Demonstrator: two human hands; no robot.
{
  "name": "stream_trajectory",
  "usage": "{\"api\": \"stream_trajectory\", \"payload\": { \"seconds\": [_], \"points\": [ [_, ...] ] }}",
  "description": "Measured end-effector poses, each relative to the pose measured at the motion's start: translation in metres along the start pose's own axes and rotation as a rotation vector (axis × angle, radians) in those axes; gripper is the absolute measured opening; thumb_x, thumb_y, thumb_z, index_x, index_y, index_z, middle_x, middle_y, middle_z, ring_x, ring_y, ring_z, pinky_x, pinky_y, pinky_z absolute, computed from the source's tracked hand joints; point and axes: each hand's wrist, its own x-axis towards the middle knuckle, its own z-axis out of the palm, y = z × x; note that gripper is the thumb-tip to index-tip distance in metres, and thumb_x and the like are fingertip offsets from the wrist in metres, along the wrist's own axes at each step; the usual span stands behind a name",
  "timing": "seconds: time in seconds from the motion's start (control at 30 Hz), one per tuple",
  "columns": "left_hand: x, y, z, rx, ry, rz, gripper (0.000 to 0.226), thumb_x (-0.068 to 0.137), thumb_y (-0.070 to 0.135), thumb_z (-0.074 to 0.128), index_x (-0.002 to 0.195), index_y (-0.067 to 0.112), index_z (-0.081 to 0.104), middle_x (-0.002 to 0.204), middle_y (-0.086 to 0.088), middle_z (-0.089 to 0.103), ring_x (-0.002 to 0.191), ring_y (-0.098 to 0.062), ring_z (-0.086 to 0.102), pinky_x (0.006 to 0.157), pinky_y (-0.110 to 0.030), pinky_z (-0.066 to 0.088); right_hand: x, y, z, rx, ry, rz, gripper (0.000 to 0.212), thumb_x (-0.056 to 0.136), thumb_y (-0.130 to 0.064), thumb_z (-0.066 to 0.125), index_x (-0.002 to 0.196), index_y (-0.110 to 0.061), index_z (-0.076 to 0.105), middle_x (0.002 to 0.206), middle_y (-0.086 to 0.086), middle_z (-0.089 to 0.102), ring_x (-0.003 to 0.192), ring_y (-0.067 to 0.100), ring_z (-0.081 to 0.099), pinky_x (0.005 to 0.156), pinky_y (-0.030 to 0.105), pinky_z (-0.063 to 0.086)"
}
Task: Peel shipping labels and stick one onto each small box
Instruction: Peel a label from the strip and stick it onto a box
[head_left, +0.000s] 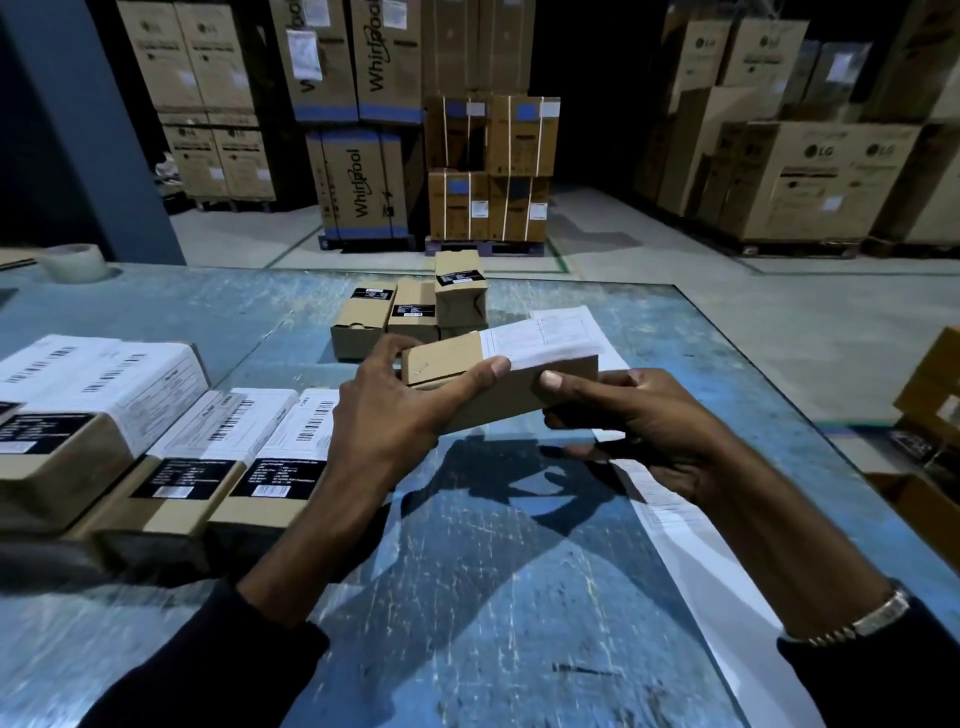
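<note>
Both hands — left hand (395, 410), right hand (644, 421) — grip small box (498, 379) | labelled boxes (208, 457) left

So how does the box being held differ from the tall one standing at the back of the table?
The held box lies lengthwise between the left hand and right hand, in the air; the standing box rests upright on other boxes. The held box carries a white shipping label on top; the standing box shows only a small black label. Both are plain brown cardboard.

Dim warehouse, overhead light w/ hard hand shadows on table (467, 597), glare on scratches, edges blurred & fisheye-bent.
</note>
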Motion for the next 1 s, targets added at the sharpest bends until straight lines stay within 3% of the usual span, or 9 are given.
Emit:
{"api": "stream_trajectory", "payload": {
  "seconds": [0.07,0.13,0.2,0.43,0.67,0.77,0.87,1.0],
  "points": [
    [-0.003,0.002,0.002,-0.004,-0.007,0.006,0.077,0.058,0.081,0.086,0.113,0.035,0.058,0.1,0.009,0.071,0.083,-0.015,0.074,0.066,-0.043,0.067,0.001,0.0,0.003,0.053,-0.013,-0.024,0.066,0.064,-0.04,0.094,0.12,-0.01,0.076,0.113,0.006,0.082,0.112,0.019,0.077,0.092,0.054,0.064],
    [-0.007,0.005,0.005,0.003,-0.038,0.009,0.073,0.061,0.081,0.084,0.109,0.034,0.058,0.101,0.008,0.07,0.084,-0.015,0.074,0.062,-0.042,0.066,0.002,0.001,0.014,0.116,0.025,-0.069,0.078,0.061,-0.041,0.098,0.128,-0.014,0.069,0.12,0.003,0.08,0.113,0.018,0.076,0.088,0.058,0.064],
    [-0.012,0.006,0.011,0.015,-0.101,-0.003,0.07,0.064,0.08,0.082,0.107,0.032,0.057,0.102,0.008,0.065,0.086,-0.018,0.073,0.059,-0.043,0.066,0.004,0.004,0.024,0.143,0.113,-0.128,0.089,0.056,-0.043,0.102,0.131,-0.016,0.063,0.123,0.001,0.077,0.11,0.016,0.076,0.083,0.055,0.066],
    [-0.017,0.009,0.017,-0.183,-0.244,-0.154,0.071,0.058,0.071,0.088,0.099,0.02,0.061,0.106,-0.009,0.072,0.091,-0.025,0.075,0.063,-0.049,0.067,0.004,0.008,0.034,0.181,0.271,-0.228,0.094,0.048,-0.046,0.099,0.128,-0.018,0.059,0.116,0.002,0.077,0.094,0.012,0.08,0.076,0.047,0.068],
    [-0.017,0.01,0.017,-0.207,-0.292,-0.16,0.065,0.061,0.067,0.085,0.1,0.021,0.06,0.117,-0.006,0.069,0.1,-0.027,0.071,0.063,-0.047,0.066,0.008,0.015,0.028,0.199,0.407,-0.297,0.064,0.068,-0.057,0.092,0.112,-0.014,0.077,0.102,0.004,0.082,0.096,0.024,0.08,0.077,0.046,0.068],
    [-0.015,0.01,0.017,-0.232,-0.304,-0.18,0.057,0.07,0.061,0.085,0.1,0.02,0.06,0.118,-0.008,0.07,0.098,-0.027,0.072,0.061,-0.043,0.066,0.008,0.014,0.029,0.201,0.461,-0.312,0.064,0.073,-0.065,0.085,0.114,-0.017,0.078,0.104,0.007,0.081,0.095,0.024,0.08,0.073,0.044,0.068],
    [-0.016,0.011,0.017,-0.242,-0.31,-0.2,0.056,0.074,0.057,0.085,0.102,0.016,0.059,0.116,-0.009,0.071,0.098,-0.026,0.071,0.058,-0.039,0.064,0.008,0.012,0.029,0.217,0.468,-0.267,0.074,0.078,-0.076,0.07,0.114,-0.011,0.076,0.102,0.015,0.08,0.088,0.028,0.081,0.074,0.046,0.068],
    [-0.018,0.011,0.021,-0.191,-0.321,-0.176,0.053,0.076,0.052,0.086,0.101,0.013,0.06,0.108,0.0,0.069,0.092,-0.018,0.068,0.052,-0.029,0.06,0.005,0.012,0.032,0.173,0.297,-0.233,0.091,0.073,-0.091,0.063,0.132,-0.022,0.07,0.128,0.012,0.074,0.112,0.031,0.075,0.081,0.045,0.068]
  ]
}}
